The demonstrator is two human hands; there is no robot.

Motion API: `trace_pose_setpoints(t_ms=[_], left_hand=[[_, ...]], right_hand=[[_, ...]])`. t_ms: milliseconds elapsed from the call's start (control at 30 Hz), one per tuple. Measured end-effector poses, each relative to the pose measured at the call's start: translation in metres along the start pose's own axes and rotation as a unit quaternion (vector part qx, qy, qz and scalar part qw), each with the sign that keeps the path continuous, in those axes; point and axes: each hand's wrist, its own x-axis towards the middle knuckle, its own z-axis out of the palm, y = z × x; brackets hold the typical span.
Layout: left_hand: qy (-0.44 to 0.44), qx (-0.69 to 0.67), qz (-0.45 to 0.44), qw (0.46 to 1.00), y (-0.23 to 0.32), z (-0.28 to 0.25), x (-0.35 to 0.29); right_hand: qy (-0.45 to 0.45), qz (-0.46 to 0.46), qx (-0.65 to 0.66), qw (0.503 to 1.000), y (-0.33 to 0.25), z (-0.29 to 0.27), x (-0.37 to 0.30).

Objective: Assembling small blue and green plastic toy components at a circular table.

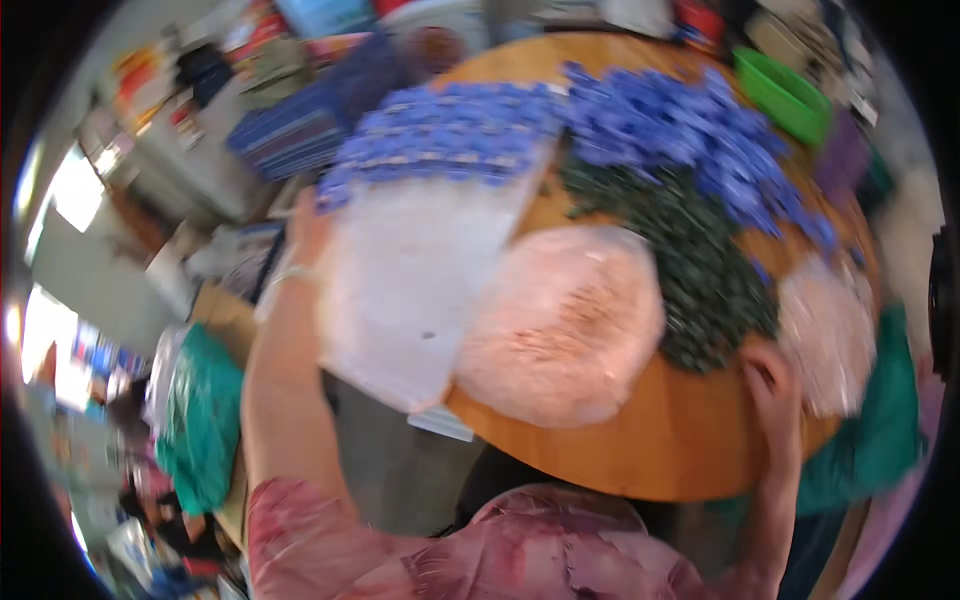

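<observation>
A white board or sheet (410, 270) slants across the table's left part, with rows of small blue pieces (440, 130) along its far end. At the board's left edge is my left hand (308, 228), its fingers smeared by motion, so its grip is unclear. My right hand (772, 380) is low over the right of the table, beside a heap of dark green pieces (700, 260). Its fingers are curled together, and whatever they may hold is hidden. Between my hands lies a clear plastic bag (565, 325) of small pinkish-orange pieces.
Loose blue pieces (670, 125) are heaped at the far side of the round wooden table (600, 460). Another clear plastic bag (825, 335) lies by the right rim. A green basket (783, 95) stands far right. A teal bag (200, 415) is off to the left.
</observation>
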Motion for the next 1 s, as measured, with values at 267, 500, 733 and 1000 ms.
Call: trace_pose_setpoints(t_ms=[267,500,733,1000], left_hand=[[0.054,-0.122,0.055,0.99,0.02,-0.046,0.003],[-0.059,-0.205,0.262,0.941,0.233,-0.11,-0.137],[-0.155,-0.291,0.415,0.848,0.334,-0.109,-0.224],[-0.202,-0.367,0.402,0.814,0.363,-0.092,-0.25]], right_hand=[[-0.011,0.084,0.107,0.991,-0.001,-0.003,0.009],[0.009,0.003,-0.029,1.0,-0.003,-0.026,0.059],[0.033,0.009,-0.219,0.975,0.046,-0.013,0.188],[-0.04,0.087,-0.277,0.956,0.052,0.001,0.202]])
